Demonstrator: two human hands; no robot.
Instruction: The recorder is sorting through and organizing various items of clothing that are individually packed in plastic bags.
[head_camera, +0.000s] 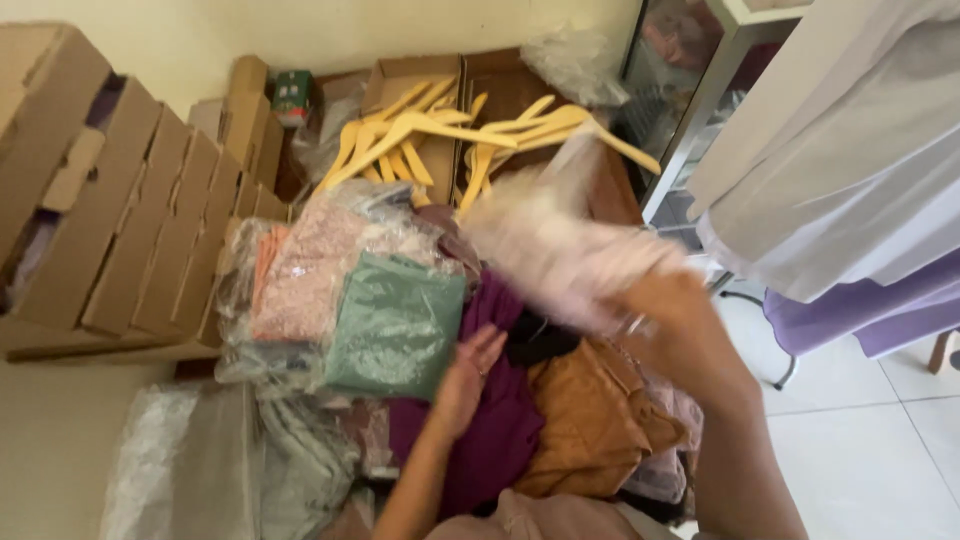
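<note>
A pale tiled floor (870, 460) and cream wall frame a heap of folded clothes, many in crinkly clear plastic. Flattened cardboard boxes (120, 210) lean in a row on the left; behind the heap lie yellow wooden hangers (440, 135) in an open box. The right hand (665, 310) is closed around a pale pink bagged garment (560, 240), blurred and lifted above the pile. The left hand (468, 370) lies open, fingers spread, on a purple cloth (500, 420), just beside a green bagged garment (395, 325) and a rumpled orange-brown one (590, 420). White and lilac fabric (850, 170) hangs at right.
</note>
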